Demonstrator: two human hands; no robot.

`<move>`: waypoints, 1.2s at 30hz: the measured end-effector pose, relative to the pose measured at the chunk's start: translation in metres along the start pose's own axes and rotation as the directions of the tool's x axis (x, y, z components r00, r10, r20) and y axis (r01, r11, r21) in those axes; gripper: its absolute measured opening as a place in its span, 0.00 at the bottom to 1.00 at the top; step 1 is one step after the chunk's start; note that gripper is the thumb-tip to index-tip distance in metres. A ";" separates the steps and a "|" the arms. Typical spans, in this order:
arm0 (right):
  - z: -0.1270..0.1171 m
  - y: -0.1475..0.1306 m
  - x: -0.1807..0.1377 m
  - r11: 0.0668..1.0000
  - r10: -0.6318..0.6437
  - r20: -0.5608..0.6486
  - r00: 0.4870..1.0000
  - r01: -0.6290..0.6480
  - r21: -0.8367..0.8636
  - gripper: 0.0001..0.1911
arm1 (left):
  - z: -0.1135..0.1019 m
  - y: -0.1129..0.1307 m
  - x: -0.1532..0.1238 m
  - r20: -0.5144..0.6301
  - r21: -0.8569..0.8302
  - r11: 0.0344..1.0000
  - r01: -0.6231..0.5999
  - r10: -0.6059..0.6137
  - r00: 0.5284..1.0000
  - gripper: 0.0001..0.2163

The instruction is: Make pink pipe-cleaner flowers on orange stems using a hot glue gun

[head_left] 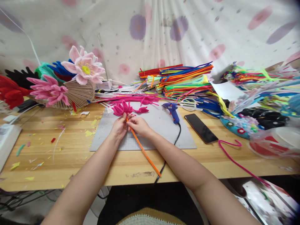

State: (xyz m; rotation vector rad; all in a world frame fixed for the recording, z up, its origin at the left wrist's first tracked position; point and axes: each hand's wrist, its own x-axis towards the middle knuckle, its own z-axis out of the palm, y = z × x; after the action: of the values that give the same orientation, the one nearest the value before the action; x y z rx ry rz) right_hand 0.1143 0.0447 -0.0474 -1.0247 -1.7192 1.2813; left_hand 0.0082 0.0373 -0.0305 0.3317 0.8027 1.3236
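A magenta pipe-cleaner flower [122, 108] with several curled petals is pinched at its base by my left hand [120, 126], over the grey mat. My right hand [140, 125] meets the left just below the flower, its fingers closed around the upper end of an orange pipe cleaner [144, 150]. That pipe cleaner slants down and right toward the table's front edge. Whether it is joined to the flower is hidden by my fingers. Close beyond my right hand lies a loose magenta petal [141, 110] on the mat.
A blue glue gun [172, 112] rests on the grey mat [161, 137], its black cord trailing forward. Right of it are a phone [201, 128] and a bent magenta pipe cleaner [234, 162]. Pipe-cleaner bundles [185, 79] pile up behind; finished flowers [84, 65] stand left.
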 end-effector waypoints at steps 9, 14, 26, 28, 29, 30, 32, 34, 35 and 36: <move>0.011 -0.001 0.001 0.984 0.137 0.011 0.991 -0.137 0.113 0.11 | 0.001 0.005 0.002 0.042 -0.012 0.996 0.091 -0.090 0.995 0.13; 0.007 -0.007 -0.001 0.941 0.238 0.052 0.970 -0.244 0.234 0.11 | 0.001 0.008 0.002 0.091 0.039 0.996 0.084 -0.088 0.992 0.14; 0.004 -0.005 -0.002 0.939 0.183 0.181 0.966 -0.226 0.261 0.10 | -0.003 0.003 0.007 -0.027 -0.020 1.000 -0.019 0.019 0.999 0.11; 0.005 -0.005 -0.002 0.935 0.185 0.184 0.965 -0.231 0.269 0.10 | -0.003 0.003 0.007 -0.021 -0.025 0.999 -0.033 0.032 0.999 0.11; 0.006 -0.005 -0.002 0.931 0.190 0.185 0.964 -0.237 0.278 0.09 | -0.003 0.003 0.006 -0.004 -0.014 0.999 -0.031 0.031 1.000 0.11; 0.006 -0.004 -0.002 0.926 0.196 0.184 0.963 -0.243 0.288 0.09 | -0.003 0.004 0.005 0.021 0.007 1.000 -0.022 0.022 1.000 0.12; 0.007 -0.003 -0.003 0.918 0.208 0.171 0.963 -0.252 0.307 0.08 | -0.002 0.005 0.003 0.075 0.063 0.998 0.006 -0.011 0.997 0.13; 0.006 -0.002 -0.004 0.906 0.225 0.151 0.963 -0.263 0.332 0.08 | 0.000 0.006 0.001 0.107 0.116 0.993 0.028 -0.041 0.993 0.15; 0.005 -0.002 -0.005 0.896 0.234 0.142 0.962 -0.270 0.353 0.08 | 0.000 0.006 0.000 0.107 0.138 0.990 0.035 -0.050 0.993 0.15; 0.003 -0.002 -0.006 0.884 0.240 0.137 0.961 -0.275 0.378 0.08 | 0.001 0.006 -0.001 0.096 0.156 0.987 0.038 -0.054 0.994 0.15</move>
State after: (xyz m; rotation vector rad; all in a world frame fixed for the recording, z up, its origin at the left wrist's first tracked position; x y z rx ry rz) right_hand 0.1132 0.0379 -0.0467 -0.9873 -1.3313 1.7811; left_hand 0.0044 0.0379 -0.0258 0.4951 0.8258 1.1951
